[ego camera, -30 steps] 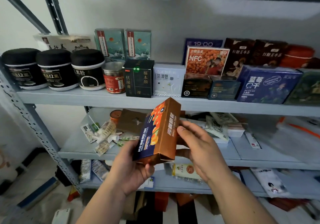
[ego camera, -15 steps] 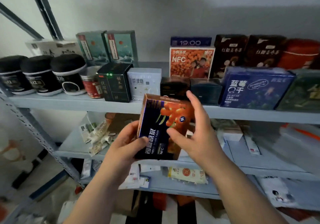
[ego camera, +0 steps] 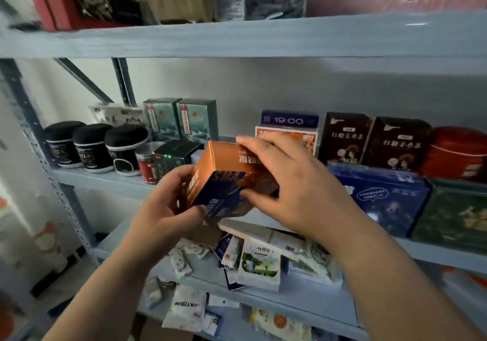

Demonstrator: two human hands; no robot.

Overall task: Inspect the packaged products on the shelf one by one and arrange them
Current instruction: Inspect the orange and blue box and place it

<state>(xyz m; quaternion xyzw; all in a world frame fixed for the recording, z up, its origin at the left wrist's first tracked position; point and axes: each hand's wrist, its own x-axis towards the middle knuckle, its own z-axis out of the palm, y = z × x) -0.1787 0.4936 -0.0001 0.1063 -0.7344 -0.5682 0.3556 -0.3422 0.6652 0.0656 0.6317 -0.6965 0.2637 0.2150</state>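
I hold an orange and dark blue box (ego camera: 224,174) in front of the middle shelf (ego camera: 105,180), tilted with its orange top facing up. My left hand (ego camera: 168,209) grips its lower left corner from below. My right hand (ego camera: 287,182) grips it from the right, fingers over the top and thumb under its blue face. Behind the box stand a dark green box (ego camera: 176,156), a red tin (ego camera: 146,166) and an orange NFC box (ego camera: 307,137), partly hidden by my hands.
Three black jars (ego camera: 92,145) stand at the shelf's left, two teal boxes (ego camera: 181,119) behind. Dark brown boxes (ego camera: 369,143), a red tin (ego camera: 458,153) and a blue box (ego camera: 379,198) fill the right. Loose sachets and packets (ego camera: 258,261) litter the lower shelf. More boxes sit on the top shelf (ego camera: 237,37).
The box has been raised and turned from upright, front facing me, to tilted with its orange top up. My view has tipped upward, bringing the top shelf into sight.
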